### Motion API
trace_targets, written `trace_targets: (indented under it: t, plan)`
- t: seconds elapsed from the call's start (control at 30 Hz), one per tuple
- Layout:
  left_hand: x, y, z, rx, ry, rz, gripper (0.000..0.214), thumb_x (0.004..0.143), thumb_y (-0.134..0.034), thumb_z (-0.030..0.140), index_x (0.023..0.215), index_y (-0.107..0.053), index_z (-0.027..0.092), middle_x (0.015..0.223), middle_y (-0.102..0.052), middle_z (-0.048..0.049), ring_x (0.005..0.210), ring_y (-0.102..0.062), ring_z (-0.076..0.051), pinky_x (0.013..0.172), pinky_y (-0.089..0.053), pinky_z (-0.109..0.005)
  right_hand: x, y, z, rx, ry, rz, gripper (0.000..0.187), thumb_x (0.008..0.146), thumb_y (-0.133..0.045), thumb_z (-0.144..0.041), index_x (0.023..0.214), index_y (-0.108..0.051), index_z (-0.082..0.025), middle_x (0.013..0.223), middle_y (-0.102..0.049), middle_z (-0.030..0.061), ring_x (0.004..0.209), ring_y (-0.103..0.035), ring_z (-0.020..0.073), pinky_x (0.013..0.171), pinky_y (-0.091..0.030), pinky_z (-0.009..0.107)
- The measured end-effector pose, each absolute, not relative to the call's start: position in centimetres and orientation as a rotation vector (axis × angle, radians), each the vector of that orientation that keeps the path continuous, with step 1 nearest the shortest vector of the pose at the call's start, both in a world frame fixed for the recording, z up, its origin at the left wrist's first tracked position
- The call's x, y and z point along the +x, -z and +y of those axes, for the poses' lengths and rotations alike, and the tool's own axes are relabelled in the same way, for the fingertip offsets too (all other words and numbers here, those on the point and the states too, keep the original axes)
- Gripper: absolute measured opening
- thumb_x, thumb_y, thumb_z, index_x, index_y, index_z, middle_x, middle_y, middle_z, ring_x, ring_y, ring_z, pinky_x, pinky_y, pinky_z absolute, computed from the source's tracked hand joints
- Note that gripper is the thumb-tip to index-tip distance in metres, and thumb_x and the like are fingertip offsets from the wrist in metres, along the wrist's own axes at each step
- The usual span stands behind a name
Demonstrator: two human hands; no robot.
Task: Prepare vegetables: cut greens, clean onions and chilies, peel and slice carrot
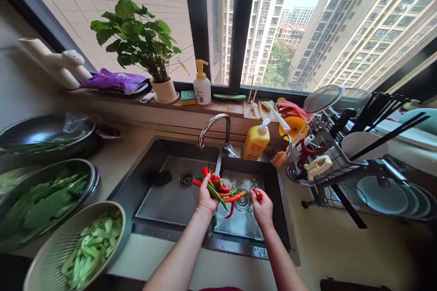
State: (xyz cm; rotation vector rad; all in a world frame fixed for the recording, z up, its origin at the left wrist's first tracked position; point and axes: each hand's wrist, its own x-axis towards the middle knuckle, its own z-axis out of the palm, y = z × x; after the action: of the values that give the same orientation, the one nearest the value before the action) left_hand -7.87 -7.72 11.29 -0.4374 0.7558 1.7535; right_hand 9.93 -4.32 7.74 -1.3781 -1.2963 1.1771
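A bunch of red and green chili peppers (218, 186) rests in my left hand (206, 198), whose fingers are closed around them. Just to the right, my right hand (262, 207) pinches a small red chili pepper (259, 195) between thumb and fingers. Both hands are above the right basin (252, 227) of a dark double sink, where some water glistens around the drain. The chrome faucet (215, 120) curves over the left basin (164, 204); no stream of water is visible from it.
At the left stand a basket of cut greens (118, 211), a bowl of leaves (92, 177) and a wok (92, 132). Behind the sink is a yellow soap bottle (256, 143). A dish rack (336, 152) with utensils occupies the right. A potted plant (164, 88) sits on the sill.
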Motion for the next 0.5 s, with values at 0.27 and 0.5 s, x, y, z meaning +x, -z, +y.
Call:
trace_targets:
  t: [0.27,0.5]
  plan:
    - [-7.5,-9.1,-11.4,-0.329,-1.703,0.83,0.015,0.066,-0.068,0.016,0.079,-0.061,0.014,0.061,-0.065,-0.0004,0.052,-0.061,-0.014,0.059,-0.05,-0.03,10.0,-6.1,-4.1,-1.354,-1.922,-1.135,0.027,0.056,-0.074,-0.038,0.062,-0.056,-0.02,0.054,-0.058,-0.0023,0.043,-0.048,0.0109,0.035,-0.031,0.021]
    - [-2.2,-9.8,-11.6,0.095,-1.718,0.868,0.048,0.048,-0.081,0.014,0.094,-0.067,0.013,0.085,-0.07,-0.0077,0.081,-0.064,-0.02,0.082,-0.045,-0.031,3.2,-11.8,-3.5,-1.155,-2.113,-0.845,0.021,0.055,-0.075,-0.028,0.065,-0.058,-0.02,0.06,-0.062,-0.0025,0.052,-0.056,0.0119,0.049,-0.048,0.023]
